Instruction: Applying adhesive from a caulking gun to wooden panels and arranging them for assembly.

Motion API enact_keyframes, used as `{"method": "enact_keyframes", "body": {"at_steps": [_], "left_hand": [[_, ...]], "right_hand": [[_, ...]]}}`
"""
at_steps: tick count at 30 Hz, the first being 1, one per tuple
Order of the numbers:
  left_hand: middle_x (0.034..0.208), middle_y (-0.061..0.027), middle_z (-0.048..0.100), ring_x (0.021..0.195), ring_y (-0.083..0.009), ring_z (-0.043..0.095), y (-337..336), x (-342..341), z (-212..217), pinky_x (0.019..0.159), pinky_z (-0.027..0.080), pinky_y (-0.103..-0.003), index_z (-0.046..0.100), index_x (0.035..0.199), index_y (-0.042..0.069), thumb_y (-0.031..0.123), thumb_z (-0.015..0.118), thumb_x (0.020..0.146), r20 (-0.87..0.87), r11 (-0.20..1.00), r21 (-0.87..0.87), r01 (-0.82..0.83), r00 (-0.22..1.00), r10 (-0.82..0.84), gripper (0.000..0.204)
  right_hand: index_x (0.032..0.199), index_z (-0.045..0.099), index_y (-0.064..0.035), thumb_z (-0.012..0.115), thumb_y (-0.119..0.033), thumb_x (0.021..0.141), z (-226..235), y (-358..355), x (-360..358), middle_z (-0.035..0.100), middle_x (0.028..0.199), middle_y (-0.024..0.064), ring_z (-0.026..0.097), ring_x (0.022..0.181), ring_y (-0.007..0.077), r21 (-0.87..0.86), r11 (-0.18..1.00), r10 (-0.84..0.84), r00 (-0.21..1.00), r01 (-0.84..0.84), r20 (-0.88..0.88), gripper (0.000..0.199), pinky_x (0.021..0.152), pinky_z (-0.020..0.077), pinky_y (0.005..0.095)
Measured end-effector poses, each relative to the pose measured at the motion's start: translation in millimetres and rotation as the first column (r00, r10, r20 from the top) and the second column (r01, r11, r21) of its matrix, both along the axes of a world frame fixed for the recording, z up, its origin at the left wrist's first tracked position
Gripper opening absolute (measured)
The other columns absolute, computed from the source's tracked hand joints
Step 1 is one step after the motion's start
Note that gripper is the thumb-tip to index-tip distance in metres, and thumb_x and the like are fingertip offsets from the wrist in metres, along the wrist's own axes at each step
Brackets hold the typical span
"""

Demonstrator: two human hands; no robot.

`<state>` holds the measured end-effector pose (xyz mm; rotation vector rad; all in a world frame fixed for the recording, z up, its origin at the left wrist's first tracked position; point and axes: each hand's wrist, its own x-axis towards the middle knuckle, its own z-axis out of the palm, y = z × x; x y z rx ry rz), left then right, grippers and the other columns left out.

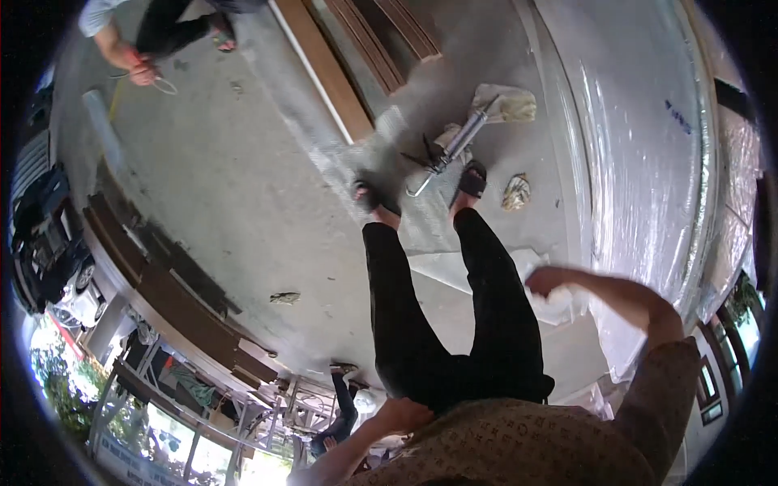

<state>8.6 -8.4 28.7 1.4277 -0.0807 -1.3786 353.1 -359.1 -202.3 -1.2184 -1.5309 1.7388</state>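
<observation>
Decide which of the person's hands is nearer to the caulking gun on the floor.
Right. The right hand, clutching a white cloth, is below the caulking gun; the left hand rests much lower, at the hip.

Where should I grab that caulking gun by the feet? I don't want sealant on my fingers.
Take the caulking gun by its dark handle and trigger at the lower-left end, nearest the feet. The long barrel points up-right toward the crumpled rag, so coming from the handle side probably keeps fingers off the nozzle.

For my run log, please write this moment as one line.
right hand: grips white cloth | left hand: at hip, looks empty | caulking gun: on floor by feet
</observation>
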Motion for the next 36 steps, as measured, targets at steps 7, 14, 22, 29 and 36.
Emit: {"method": "enact_keyframes", "body": {"at_steps": [7, 14, 22, 29, 36], "left_hand": [[0.126, -0.0206, 0.044, 0.119, -0.0438, 0.037, -18, 57, -201, 0.094, 0.035, -0.054, 0.055, 0.113, 0.007, 0.028, 0.056, 0.081, 0.431, 0.499, 0.580, -0.645, 0.762, 0.484, 0.038], [0.133, -0.0157, 0.035, 0.127, -0.0483, 0.018, -24, 64, -227, 0.095, 0.029, -0.060, 0.064, 0.102, 0.017, 0.035, 0.068, 0.066, 0.309, 0.463, 0.753, -0.467, 0.873, 0.379, 0.040], [0.134, -0.0107, 0.034, 0.126, -0.0442, 0.022, 5, 56, -223, 0.096, 0.030, -0.056, 0.064, 0.101, 0.020, 0.031, 0.065, 0.069, 0.335, 0.461, 0.701, -0.545, 0.821, 0.461, 0.033], [0.134, -0.0096, 0.034, 0.127, -0.0418, 0.021, 31, 14, -220, 0.094, 0.030, -0.055, 0.063, 0.101, 0.019, 0.031, 0.064, 0.070, 0.416, 0.418, 0.682, -0.600, 0.789, 0.453, 0.034], [0.145, -0.0117, 0.018, 0.131, -0.0438, 0.013, 95, -11, -218, 0.094, 0.034, -0.059, 0.049, 0.124, 0.022, 0.034, 0.060, 0.074, 0.287, 0.564, 0.613, -0.553, 0.821, 0.493, 0.053]], "right_hand": [[0.083, 0.058, -0.0037, 0.070, -0.028, 0.064, -337, 155, 52, 0.062, 0.078, 0.0142, 0.061, 0.071, 0.0317, -0.322, 0.623, -0.296, 0.596, 0.713, 0.747, 0.033, 0.062, 0.0470, 0.0442], [0.101, 0.053, -0.0004, 0.073, -0.031, 0.069, -508, 227, 42, 0.060, 0.078, 0.0130, 0.059, 0.083, 0.0247, 0.083, -0.203, -0.052, -0.095, 0.976, 0.994, 0.048, 0.070, 0.0461, 0.0391], [0.114, 0.047, -0.0132, 0.067, -0.015, 0.076, -454, 138, 37, 0.053, 0.086, 0.0050, 0.052, 0.061, 0.0121, -0.117, -0.138, -0.669, -0.006, 0.984, 0.744, 0.043, 0.040, 0.0385, 0.0289], [0.100, 0.050, -0.0126, 0.064, -0.019, 0.082, -318, 175, -6, 0.055, 0.082, 0.0006, 0.050, 0.067, 0.0117, -0.417, -0.440, -0.799, -0.134, 0.795, 0.587, 0.024, 0.051, 0.0411, 0.0256], [0.106, 0.049, -0.0078, 0.059, -0.032, 0.086, -87, 254, 42, 0.057, 0.085, 0.0036, 0.058, 0.076, 0.0173, -0.490, -0.324, -0.940, -0.217, 0.809, 0.263, 0.033, 0.062, 0.0506, 0.0351]]}}
